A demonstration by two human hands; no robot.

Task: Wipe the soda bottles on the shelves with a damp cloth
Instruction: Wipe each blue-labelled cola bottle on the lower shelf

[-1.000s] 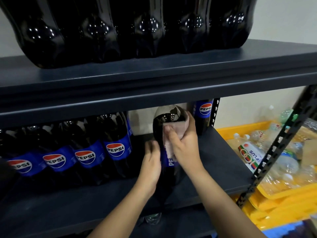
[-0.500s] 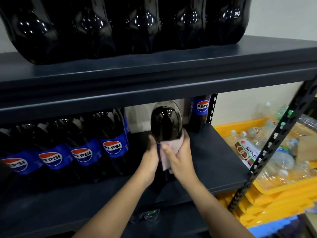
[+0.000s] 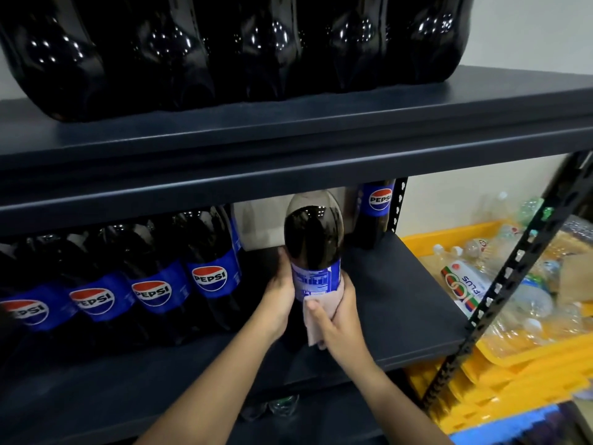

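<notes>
Soda bottle (image 3: 313,252) pulled to the front edge of the middle shelf (image 3: 401,316). Left hand (image 3: 282,293) curls round its side as a brace; right hand (image 3: 337,319) clamps pink cloth (image 3: 324,313) below the label, wiping.

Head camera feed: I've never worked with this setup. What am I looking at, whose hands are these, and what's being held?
There is no machine here, and only one view, from a camera worn on a person's head, looking forward and down at a dark metal shelf. The left hand steadies a cola bottle at its side. The right hand presses a pale cloth against the bottle just below the blue label. A row of cola bottles stands to the left, one more bottle behind on the right, and others on the shelf above. Yellow crates of clear plastic bottles sit off to the right.
</notes>
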